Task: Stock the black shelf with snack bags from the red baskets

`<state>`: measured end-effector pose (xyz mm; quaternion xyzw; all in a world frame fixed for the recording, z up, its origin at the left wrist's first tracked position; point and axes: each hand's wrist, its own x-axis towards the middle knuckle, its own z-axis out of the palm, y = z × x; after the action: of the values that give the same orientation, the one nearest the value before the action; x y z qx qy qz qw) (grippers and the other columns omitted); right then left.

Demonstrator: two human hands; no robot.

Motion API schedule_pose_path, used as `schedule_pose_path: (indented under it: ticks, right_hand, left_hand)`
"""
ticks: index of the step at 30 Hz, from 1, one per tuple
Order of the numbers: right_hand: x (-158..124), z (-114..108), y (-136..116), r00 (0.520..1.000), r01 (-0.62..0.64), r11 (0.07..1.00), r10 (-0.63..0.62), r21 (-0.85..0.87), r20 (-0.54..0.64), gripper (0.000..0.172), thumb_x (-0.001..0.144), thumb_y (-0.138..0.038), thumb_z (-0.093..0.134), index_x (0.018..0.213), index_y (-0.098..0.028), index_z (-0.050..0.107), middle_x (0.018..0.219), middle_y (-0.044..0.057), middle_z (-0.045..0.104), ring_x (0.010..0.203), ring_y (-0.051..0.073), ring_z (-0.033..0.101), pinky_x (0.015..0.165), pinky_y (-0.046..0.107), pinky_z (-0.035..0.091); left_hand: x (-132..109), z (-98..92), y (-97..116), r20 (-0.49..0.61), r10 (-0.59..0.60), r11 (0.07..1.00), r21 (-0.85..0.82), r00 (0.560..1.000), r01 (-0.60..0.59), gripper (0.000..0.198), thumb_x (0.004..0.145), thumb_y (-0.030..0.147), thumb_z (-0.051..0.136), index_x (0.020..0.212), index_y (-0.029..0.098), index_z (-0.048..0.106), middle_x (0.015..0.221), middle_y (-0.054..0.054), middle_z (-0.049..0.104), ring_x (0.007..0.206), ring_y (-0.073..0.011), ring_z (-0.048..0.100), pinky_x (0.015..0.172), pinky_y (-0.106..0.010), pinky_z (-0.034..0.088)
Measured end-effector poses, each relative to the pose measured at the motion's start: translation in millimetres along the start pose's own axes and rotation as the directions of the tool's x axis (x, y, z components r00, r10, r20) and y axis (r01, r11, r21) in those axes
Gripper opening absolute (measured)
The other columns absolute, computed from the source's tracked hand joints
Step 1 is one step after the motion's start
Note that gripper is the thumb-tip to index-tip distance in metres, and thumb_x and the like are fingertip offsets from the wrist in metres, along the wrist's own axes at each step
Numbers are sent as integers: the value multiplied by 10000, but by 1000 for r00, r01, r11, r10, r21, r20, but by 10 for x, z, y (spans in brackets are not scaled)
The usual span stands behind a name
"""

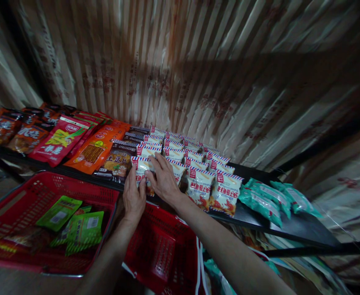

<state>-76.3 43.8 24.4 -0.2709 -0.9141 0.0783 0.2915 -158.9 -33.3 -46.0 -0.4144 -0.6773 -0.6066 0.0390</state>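
Watching head view: I have both arms reaching up from 5 and 7 o'clock. Left hand (133,200) stands upright, fingers together, at the 8 o'clock edge of a white packet (142,166); right hand (166,183), fingers loosely apart, comes over its 3 o'clock side. I can't tell if either grips. Packet's on the shelf (304,226), red basket (159,250) at 6 o'clock.
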Motion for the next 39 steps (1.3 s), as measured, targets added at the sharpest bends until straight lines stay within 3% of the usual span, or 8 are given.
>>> schedule_pose_path:
  ticks: [10,20,27,33,39]
  right_hand:
    - [345,-48,249,996,-47,998,43,-50,-76,413,900,-196,383,1288,-126,506,1334,145,526,1271,247,425,1076,458,313]
    - [844,-38,465,989,-85,983,103,-163,107,345,868,-179,500,1197,-175,605,1106,104,687,1194,256,504,1027,427,335]
    - [903,-54,493,975,-46,979,87,-200,202,208,836,-187,556,989,-201,697,1037,76,715,1044,214,606,1015,368,312]
    - [964,-133,521,965,-16,975,73,-220,251,205,848,-174,520,852,-206,722,896,54,743,901,190,647,934,314,349]
    - [1066,-170,546,956,-4,968,78,-251,284,222,855,-185,509,865,-205,730,875,48,750,858,173,658,862,267,385]
  left_hand:
    - [47,51,-7,22,-37,998,52,999,36,520,911,330,431,1403,187,338,1389,-139,477,1285,-230,441,1046,-388,375]
    - [-14,116,-33,54,-16,995,99,998,10,544,916,340,410,1418,159,302,1399,-166,449,1300,-247,413,1046,-418,374]
    - [-41,196,-41,-7,-13,991,132,1000,14,568,905,331,451,1417,143,291,1365,-193,476,1264,-256,453,1015,-418,398]
    - [28,182,0,-76,24,993,116,997,-15,516,903,291,462,1388,161,347,1311,-167,533,1221,-232,495,988,-374,422]
    - [99,189,11,-66,-51,995,79,997,57,490,907,299,446,1373,162,378,1327,-160,516,1229,-228,488,995,-362,416]
